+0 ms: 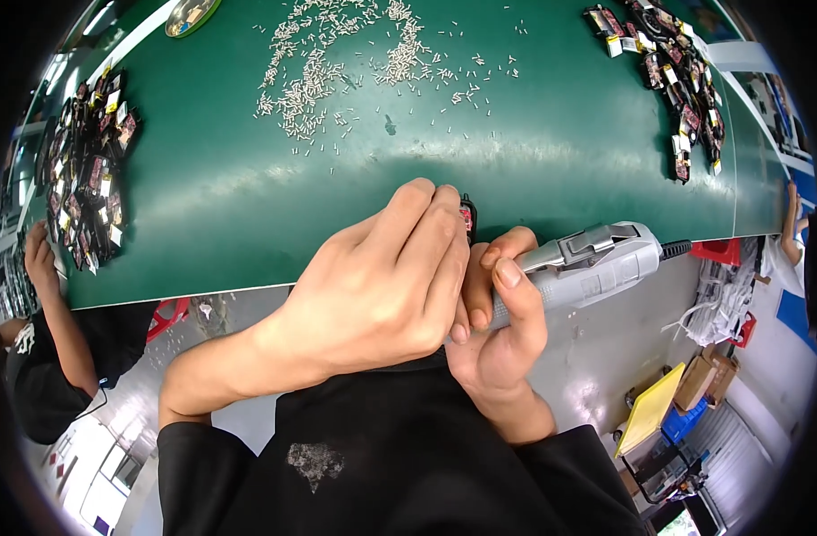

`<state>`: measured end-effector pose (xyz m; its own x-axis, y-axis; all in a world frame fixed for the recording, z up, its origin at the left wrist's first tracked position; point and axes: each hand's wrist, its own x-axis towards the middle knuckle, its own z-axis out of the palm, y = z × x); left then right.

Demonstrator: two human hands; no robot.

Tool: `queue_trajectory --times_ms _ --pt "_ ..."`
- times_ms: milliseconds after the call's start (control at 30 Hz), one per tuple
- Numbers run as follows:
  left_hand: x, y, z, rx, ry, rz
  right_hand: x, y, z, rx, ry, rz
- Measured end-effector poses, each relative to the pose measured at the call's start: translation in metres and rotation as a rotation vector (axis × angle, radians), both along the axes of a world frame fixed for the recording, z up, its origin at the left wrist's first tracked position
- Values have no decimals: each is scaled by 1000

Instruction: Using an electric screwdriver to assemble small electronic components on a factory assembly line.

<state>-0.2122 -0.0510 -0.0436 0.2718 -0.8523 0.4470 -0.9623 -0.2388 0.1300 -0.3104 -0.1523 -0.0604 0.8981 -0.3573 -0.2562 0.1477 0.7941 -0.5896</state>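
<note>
My left hand (382,277) is bent over in front of my chest, its fingers closed and its fingertips hidden. Past those fingers peeks the end of a small black electronic unit (468,214) with some red on it, which this hand appears to grip. My right hand (507,330) is right beside it, fingers and thumb around a grey electric screwdriver (600,268). The tool lies nearly level, its black cable end toward the right and its tip covered by my hands. Both hands are close to the near edge of the green table (221,214).
Many small silver screws (315,80) lie scattered at the far middle of the table. Piles of black units with white tags stand at the left (91,174) and far right (681,89). A round dish (192,16) is at the back. A co-worker's hand (41,259) is by the left pile.
</note>
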Motion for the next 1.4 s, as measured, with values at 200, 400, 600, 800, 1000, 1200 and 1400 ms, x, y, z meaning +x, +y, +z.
queue_trajectory --times_ms 200,400,600,800,1000,1200,1400 --pt "-5 -2 2 62 124 42 1 -13 2 -3 -125 94" --pt "-7 2 9 147 224 26 24 -69 38 -263 -459 135" --pt "-6 5 0 90 129 18 50 -77 45 -396 -373 -21" --pt "-6 5 -5 24 173 15 59 -76 36 -446 -333 -12" --pt "-4 6 -13 -30 114 6 61 -75 36 -521 -333 37" --pt "4 3 -4 26 160 -44 70 -72 41 -709 -406 286" --pt "10 10 -1 37 126 -60 84 -72 40 -683 -483 305"
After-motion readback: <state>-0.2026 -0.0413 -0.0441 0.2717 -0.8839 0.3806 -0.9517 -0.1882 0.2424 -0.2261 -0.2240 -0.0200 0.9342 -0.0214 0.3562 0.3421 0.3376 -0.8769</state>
